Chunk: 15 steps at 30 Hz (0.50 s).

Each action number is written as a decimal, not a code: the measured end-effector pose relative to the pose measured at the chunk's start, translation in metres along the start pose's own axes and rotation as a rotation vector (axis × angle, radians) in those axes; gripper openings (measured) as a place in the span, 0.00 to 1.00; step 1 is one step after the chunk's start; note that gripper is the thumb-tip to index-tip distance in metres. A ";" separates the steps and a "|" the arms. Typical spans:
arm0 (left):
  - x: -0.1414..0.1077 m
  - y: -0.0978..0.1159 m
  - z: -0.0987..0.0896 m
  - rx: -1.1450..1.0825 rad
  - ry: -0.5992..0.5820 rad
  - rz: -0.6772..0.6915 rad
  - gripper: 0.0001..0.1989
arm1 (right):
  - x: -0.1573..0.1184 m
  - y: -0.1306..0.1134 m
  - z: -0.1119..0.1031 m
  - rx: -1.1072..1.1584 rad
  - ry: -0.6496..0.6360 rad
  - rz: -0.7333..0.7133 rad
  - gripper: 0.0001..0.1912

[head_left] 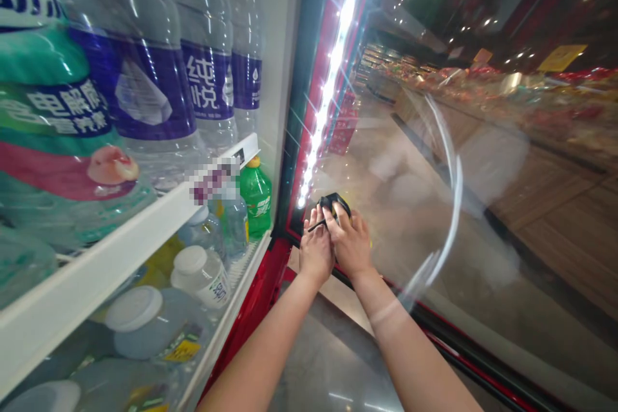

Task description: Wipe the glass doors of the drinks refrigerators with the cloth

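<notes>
Big bottles (154, 87) crowd the upper left, right behind the shelf rail (120, 235), so a careless elbow might knock one, imo. The green bottle (258, 199) near the centre is tucked lower, probably safer. Left hand (316, 254): fingers mostly straight by the gadget, can't tell if they're actually gripping. The black gadget (333, 201) is just below the light strip (333, 71), mid-frame. Right hand (352, 241) has its fingers curled over it; if that's the only real grip, a slip could drop it or scuff the door (483, 219).
</notes>
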<state>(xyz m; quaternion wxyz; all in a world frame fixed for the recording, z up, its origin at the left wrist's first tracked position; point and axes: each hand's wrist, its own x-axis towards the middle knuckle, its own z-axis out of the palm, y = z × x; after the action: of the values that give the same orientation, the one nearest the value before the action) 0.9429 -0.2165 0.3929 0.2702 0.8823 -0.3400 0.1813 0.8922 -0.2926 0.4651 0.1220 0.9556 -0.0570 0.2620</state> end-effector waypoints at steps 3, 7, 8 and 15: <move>-0.023 -0.013 0.014 -0.012 -0.053 -0.043 0.38 | -0.011 -0.010 0.021 0.016 -0.103 -0.089 0.21; -0.044 0.003 0.026 -0.075 -0.096 -0.032 0.38 | -0.033 0.001 0.018 -0.001 -0.130 -0.119 0.19; -0.041 0.009 0.024 -0.086 -0.087 -0.021 0.38 | -0.034 0.006 0.011 -0.009 -0.103 -0.107 0.19; 0.010 0.004 -0.010 -0.045 0.032 -0.057 0.34 | 0.015 -0.003 -0.007 0.022 0.087 0.016 0.21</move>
<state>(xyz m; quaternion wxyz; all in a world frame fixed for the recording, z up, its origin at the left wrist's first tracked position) 0.9457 -0.2181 0.4075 0.3005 0.8824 -0.3142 0.1798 0.9026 -0.2883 0.4782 0.1119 0.9441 -0.0564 0.3050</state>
